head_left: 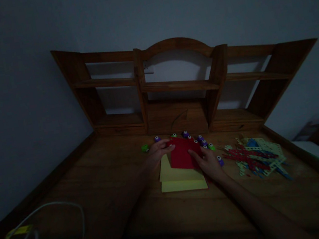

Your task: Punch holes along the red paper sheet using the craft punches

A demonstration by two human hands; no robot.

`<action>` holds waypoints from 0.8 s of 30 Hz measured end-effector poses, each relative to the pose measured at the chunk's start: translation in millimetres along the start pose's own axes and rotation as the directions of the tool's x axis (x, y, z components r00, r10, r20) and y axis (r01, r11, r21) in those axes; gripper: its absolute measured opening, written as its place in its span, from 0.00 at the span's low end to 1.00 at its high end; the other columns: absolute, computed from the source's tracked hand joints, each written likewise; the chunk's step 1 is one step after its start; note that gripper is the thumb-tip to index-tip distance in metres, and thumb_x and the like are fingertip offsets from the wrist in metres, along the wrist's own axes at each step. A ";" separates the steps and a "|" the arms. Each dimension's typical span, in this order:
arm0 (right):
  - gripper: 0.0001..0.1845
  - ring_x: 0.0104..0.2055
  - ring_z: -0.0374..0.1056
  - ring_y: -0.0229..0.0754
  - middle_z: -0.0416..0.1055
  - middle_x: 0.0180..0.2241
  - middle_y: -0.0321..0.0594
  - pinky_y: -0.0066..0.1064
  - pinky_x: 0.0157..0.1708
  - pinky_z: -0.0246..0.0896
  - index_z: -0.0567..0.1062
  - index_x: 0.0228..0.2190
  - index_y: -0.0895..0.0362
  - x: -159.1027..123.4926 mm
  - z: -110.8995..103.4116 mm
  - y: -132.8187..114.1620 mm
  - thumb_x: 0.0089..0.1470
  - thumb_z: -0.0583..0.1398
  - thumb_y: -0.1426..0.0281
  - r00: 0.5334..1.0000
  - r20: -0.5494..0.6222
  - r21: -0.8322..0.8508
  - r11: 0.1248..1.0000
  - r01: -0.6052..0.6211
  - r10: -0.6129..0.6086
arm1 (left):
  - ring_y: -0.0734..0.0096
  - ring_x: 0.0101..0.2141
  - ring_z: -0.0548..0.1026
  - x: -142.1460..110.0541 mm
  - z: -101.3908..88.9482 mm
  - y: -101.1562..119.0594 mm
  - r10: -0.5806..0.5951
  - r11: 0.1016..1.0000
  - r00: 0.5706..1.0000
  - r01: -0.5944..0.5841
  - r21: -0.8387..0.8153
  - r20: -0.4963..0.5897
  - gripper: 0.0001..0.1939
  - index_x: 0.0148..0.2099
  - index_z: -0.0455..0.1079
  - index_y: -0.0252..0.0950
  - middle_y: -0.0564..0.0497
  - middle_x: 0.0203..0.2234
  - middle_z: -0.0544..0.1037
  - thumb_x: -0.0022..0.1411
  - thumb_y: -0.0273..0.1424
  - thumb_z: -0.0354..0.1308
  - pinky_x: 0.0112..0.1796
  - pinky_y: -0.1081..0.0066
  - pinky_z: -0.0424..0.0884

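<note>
A red sheet (182, 156), paper or thin card, is held up between my two hands above the desk. My left hand (159, 152) pinches its upper left corner, thumb in front. On the right edge, my right hand (209, 163) grips it with the thumb on the face. Beneath it lie yellow sheets (182, 185) on the desktop, partly covered by the red one. Small purple and green pieces with white, eye-like tops, among them a purple one (185, 134) and a green one (145, 148), stand behind and beside the sheets.
A pile of red, blue and pale yellow cut strips (257, 156) lies on the right of the wooden desk (97, 187). A wooden shelf unit (176, 112) rises along the back. A white cable (60, 202) loops at the front left.
</note>
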State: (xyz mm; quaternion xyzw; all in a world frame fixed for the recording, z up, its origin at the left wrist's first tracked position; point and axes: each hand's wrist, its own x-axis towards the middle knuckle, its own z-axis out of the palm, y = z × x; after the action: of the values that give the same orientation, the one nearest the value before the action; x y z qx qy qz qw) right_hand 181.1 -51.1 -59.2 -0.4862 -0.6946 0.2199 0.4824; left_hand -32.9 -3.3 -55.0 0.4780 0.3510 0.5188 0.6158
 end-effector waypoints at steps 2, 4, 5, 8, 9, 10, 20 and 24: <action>0.20 0.27 0.70 0.45 0.78 0.30 0.41 0.31 0.26 0.63 0.78 0.37 0.57 -0.3 0.3 0.6 0.57 0.56 0.55 1.000 0.009 0.009 1.000 -0.004 0.004 | 0.61 0.39 0.77 1.4 -2.4 -2.1 0.013 1.000 1.000 -0.013 0.027 0.012 0.25 0.45 0.72 0.33 0.44 0.39 0.79 0.45 0.32 0.72 0.45 0.62 0.69; 0.20 0.28 0.71 0.45 0.78 0.30 0.41 0.31 0.26 0.63 0.78 0.37 0.57 -0.7 0.9 1.7 0.58 0.56 0.55 1.000 0.016 0.024 1.000 -0.011 0.010 | 0.62 0.40 0.77 3.1 -5.0 -4.8 0.028 0.998 1.000 -0.028 0.053 0.007 0.24 0.46 0.72 0.33 0.44 0.39 0.79 0.45 0.33 0.72 0.45 0.63 0.69; 0.20 0.29 0.71 0.45 0.78 0.30 0.41 0.31 0.26 0.63 0.78 0.38 0.57 -1.0 1.3 2.4 0.58 0.56 0.55 1.000 0.014 0.029 0.999 -0.013 0.013 | 0.62 0.40 0.77 4.0 -6.1 -6.0 0.036 0.998 0.999 -0.036 0.058 0.005 0.24 0.46 0.72 0.34 0.44 0.39 0.79 0.46 0.33 0.72 0.45 0.63 0.69; 0.21 0.28 0.70 0.45 0.78 0.30 0.41 0.31 0.25 0.63 0.78 0.37 0.57 -1.5 2.3 4.5 0.57 0.56 0.54 1.000 0.006 0.025 0.999 -0.022 0.022 | 0.63 0.40 0.77 6.3 -8.5 -8.2 0.042 0.998 0.999 -0.043 0.054 0.008 0.24 0.45 0.72 0.34 0.44 0.39 0.79 0.46 0.33 0.72 0.45 0.64 0.69; 0.21 0.28 0.70 0.45 0.78 0.29 0.41 0.31 0.25 0.63 0.78 0.37 0.57 -1.6 2.6 5.2 0.57 0.57 0.54 1.000 0.005 0.024 0.999 -0.025 0.025 | 0.63 0.39 0.77 6.9 -9.0 -8.3 0.038 0.998 0.999 -0.038 0.052 0.008 0.24 0.45 0.72 0.34 0.44 0.39 0.79 0.45 0.33 0.72 0.44 0.64 0.69; 0.21 0.28 0.70 0.46 0.78 0.30 0.41 0.31 0.25 0.63 0.78 0.37 0.57 -1.8 2.8 5.8 0.57 0.57 0.54 1.000 0.006 0.026 0.999 -0.027 0.027 | 0.64 0.39 0.77 7.3 -9.3 -8.3 0.030 0.998 1.000 -0.030 0.052 0.008 0.24 0.45 0.72 0.34 0.44 0.39 0.79 0.45 0.32 0.72 0.44 0.65 0.69; 0.18 0.29 0.72 0.46 0.78 0.30 0.42 0.32 0.26 0.65 0.77 0.32 0.57 -2.1 4.9 10.7 0.56 0.58 0.55 0.998 0.009 0.047 0.997 -0.063 0.062 | 0.62 0.40 0.77 -0.8 3.3 -5.5 -0.020 0.997 1.000 0.018 0.070 0.020 0.23 0.43 0.74 0.35 0.46 0.38 0.80 0.43 0.32 0.73 0.46 0.64 0.68; 0.18 0.26 0.71 0.45 0.77 0.28 0.43 0.31 0.23 0.63 0.76 0.29 0.57 -1.1 3.1 8.5 0.55 0.59 0.54 0.995 -0.002 0.067 0.993 -0.097 0.097 | 0.63 0.42 0.76 -1.4 6.3 -3.3 -0.032 0.997 0.997 0.026 0.071 0.074 0.21 0.42 0.74 0.34 0.45 0.40 0.80 0.45 0.33 0.72 0.48 0.64 0.67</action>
State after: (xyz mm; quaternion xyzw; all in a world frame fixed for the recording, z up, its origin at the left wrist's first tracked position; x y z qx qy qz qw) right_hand 182.4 -47.9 -67.7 -0.5036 -0.6612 0.2647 0.4890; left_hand -26.3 -6.1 -56.3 0.5132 0.3523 0.4789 0.6190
